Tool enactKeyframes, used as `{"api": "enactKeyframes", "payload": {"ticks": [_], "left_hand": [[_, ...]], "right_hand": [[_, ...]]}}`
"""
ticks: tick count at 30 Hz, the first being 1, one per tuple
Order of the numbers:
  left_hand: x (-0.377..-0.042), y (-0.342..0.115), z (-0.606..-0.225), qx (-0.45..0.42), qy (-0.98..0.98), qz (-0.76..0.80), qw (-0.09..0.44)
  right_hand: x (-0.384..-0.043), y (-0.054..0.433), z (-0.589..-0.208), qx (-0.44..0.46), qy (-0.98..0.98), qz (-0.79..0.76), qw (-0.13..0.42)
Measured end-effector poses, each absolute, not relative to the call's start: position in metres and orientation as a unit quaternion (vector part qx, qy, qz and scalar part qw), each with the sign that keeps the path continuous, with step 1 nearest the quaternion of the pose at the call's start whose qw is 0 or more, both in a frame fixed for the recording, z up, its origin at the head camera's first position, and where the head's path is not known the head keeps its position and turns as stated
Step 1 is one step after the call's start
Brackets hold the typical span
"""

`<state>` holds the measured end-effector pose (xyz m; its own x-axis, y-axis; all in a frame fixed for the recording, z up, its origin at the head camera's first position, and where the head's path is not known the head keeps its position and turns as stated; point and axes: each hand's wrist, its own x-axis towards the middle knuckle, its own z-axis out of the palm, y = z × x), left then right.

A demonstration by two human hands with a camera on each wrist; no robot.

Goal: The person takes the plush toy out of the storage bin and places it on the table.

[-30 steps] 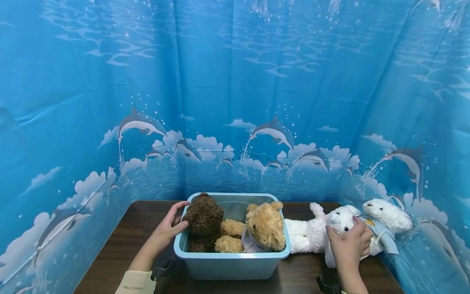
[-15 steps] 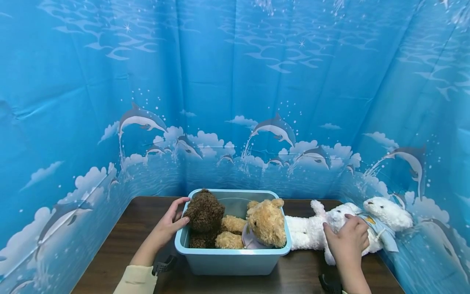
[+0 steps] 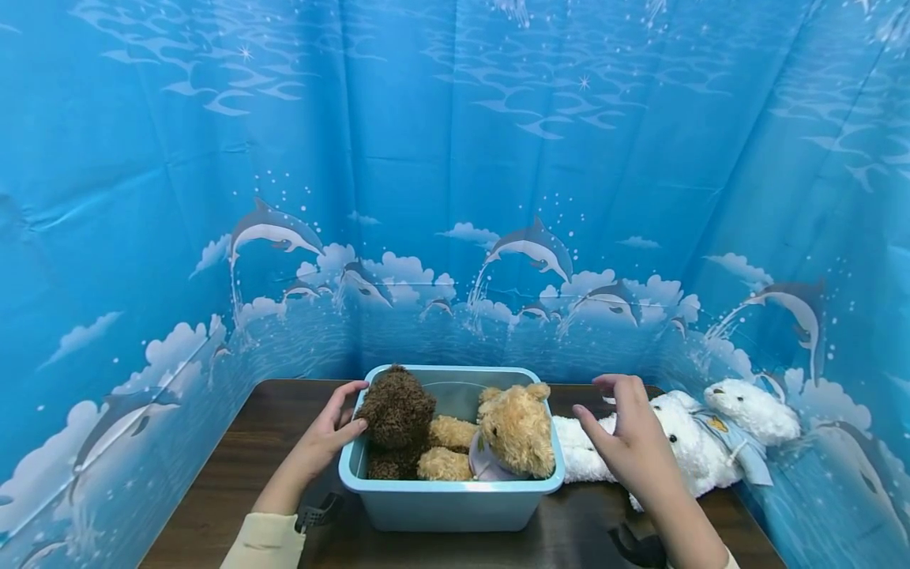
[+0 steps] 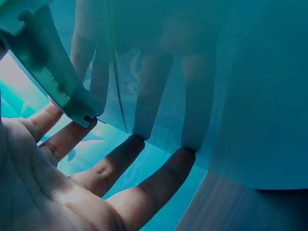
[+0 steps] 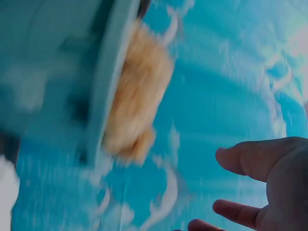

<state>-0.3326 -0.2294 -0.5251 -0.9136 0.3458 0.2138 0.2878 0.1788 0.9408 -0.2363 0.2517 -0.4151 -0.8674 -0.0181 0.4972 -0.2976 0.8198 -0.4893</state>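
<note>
A light blue plastic bin (image 3: 455,506) holds a dark brown teddy bear (image 3: 395,409) at its left end and a tan teddy bear (image 3: 517,431) at its right end. My left hand (image 3: 325,431) is at the bin's left side. In the left wrist view, its extended fingertips touch the outer wall (image 4: 250,96). To the right of the bin, my right hand (image 3: 636,438) hovers with spread fingers, holding nothing. Beneath and beside it lies a white plush toy (image 3: 700,454), partly hidden by that hand and forearm. A second white plush toy (image 3: 750,415) in a light blue top lies farther right.
Everything stands on a dark brown wooden table (image 3: 235,474). A blue curtain (image 3: 426,197) printed with dolphins encloses its back and both sides. The white toys reach the table's right edge, against the curtain.
My right hand has come off the white plush toy and moved left and up toward the bin, its fingers spread. The left hand stays at the bin, and the toys stay put.
</note>
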Motion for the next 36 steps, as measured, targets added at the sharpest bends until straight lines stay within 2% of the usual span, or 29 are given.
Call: {"api": "enactKeyframes", "payload": {"ticks": [8,13,24,31,36], "left_hand": [[-0.333,-0.231,-0.523,0.208,0.768,0.605,0.020],[-0.335,-0.230,-0.522,0.208,0.772,0.601,0.017],[-0.334,-0.227,-0.522,0.202,0.773,0.601,0.024],[-0.333,-0.228,-0.522,0.201,0.766,0.610,0.027],[-0.332,-0.228,-0.523,0.198,0.766,0.612,0.026]], "right_hand": [[-0.245,0.208,-0.396,0.125,-0.937,0.319,0.065],[-0.253,0.192,-0.394,0.123,-0.954,0.274,0.008],[-0.261,0.181,-0.399,0.097,-0.970,0.223,-0.029],[-0.266,0.180,-0.403,0.135,-0.976,0.169,-0.018],[-0.266,0.179,-0.407,0.156,-0.978,0.140,0.010]]}}
